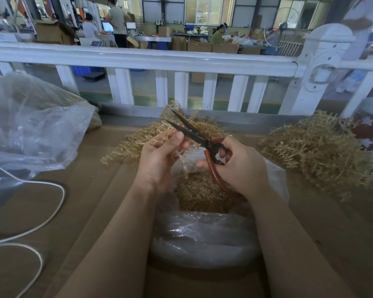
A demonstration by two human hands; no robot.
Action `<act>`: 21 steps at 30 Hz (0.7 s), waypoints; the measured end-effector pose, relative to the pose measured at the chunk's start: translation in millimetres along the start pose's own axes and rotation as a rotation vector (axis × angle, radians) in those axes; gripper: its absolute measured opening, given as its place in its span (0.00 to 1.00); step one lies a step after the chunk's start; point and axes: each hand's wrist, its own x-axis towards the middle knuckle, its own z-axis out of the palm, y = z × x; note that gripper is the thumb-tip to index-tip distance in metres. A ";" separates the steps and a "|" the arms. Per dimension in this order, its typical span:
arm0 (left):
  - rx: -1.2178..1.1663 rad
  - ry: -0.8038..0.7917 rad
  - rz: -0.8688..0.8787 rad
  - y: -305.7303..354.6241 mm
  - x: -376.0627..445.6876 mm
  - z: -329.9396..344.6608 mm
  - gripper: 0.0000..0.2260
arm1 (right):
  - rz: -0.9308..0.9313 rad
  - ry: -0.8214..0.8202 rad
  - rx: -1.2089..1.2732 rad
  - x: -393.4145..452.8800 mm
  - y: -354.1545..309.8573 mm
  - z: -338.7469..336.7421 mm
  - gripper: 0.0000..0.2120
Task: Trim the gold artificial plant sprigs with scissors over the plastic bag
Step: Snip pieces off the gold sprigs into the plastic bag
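The right hand [238, 166] holds the scissors [199, 139], fingers curled through the red loop handles, with the dark blades parted and pointing up and away toward the far edge of the counter [91, 190]. The left hand [159, 155] pinches a gold sprig [181, 159] between thumb and fingers just beside the blades, the sprig's stem hanging down from the grip. Both hands are above the open bag [202, 233], which sits at the near edge of the counter and holds a heap of gold trimmings [199, 192]. A pile of sprigs [138, 138] lies behind the hands near the far edge, and a larger pile [317, 155] lies toward the right edge. A big crumpled bag [30, 130] fills the far left corner, with a white cable [52, 211] looping along the left edge. A white railing [151, 61] runs beyond the counter.
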 end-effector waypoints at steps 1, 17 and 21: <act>-0.008 0.002 -0.003 -0.3 -0.2 0.5 0.05 | -0.001 0.001 0.002 0.1 0.5 -0.2 0.30; 0.027 0.054 0.048 0.5 -1.0 1.7 0.02 | -0.055 0.016 -0.017 -1.2 0.7 0.6 0.29; 0.125 0.041 0.065 -3.2 1.2 -2.0 0.02 | -0.045 0.000 -0.029 -0.8 1.1 0.0 0.31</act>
